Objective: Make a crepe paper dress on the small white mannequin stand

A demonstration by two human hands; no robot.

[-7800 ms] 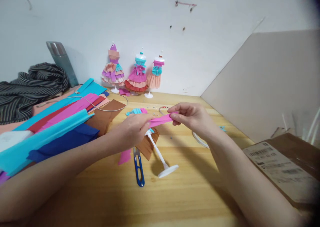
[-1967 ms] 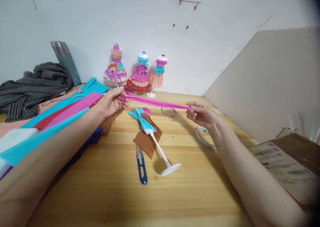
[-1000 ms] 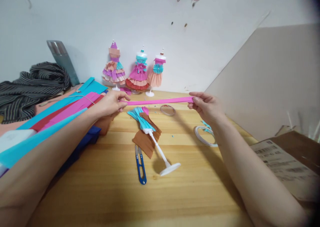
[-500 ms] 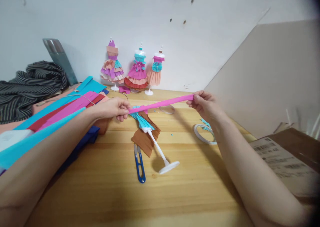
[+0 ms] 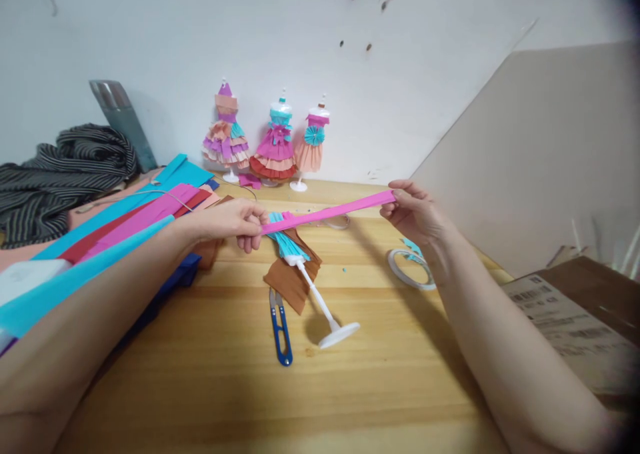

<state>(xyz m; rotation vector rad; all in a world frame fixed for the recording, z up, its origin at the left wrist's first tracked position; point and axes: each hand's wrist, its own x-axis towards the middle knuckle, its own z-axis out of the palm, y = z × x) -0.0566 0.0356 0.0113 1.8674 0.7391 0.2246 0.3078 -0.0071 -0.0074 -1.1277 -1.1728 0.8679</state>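
A narrow pink crepe paper strip (image 5: 333,212) is stretched between my two hands above the table. My left hand (image 5: 247,224) pinches its left end, and my right hand (image 5: 407,206) pinches the right end, held a little higher. Below the strip lies a small white mannequin stand (image 5: 320,301) on its side, dressed in pleated turquoise paper (image 5: 287,242). Its upper part is hidden behind the strip. Brown paper (image 5: 287,284) lies under the mannequin. Blue thread snips (image 5: 281,331) rest beside it, nearer to me.
Three dressed mini mannequins (image 5: 273,141) stand against the wall. Coloured paper sheets (image 5: 120,224), a striped cloth (image 5: 65,174) and a flask (image 5: 125,121) are on the left. To the right are a tape roll (image 5: 400,271) and a cardboard box (image 5: 565,321).
Both hands have shifted slightly to the right, the left one also a little lower, still stretching the pink strip. The things on the table have not moved.
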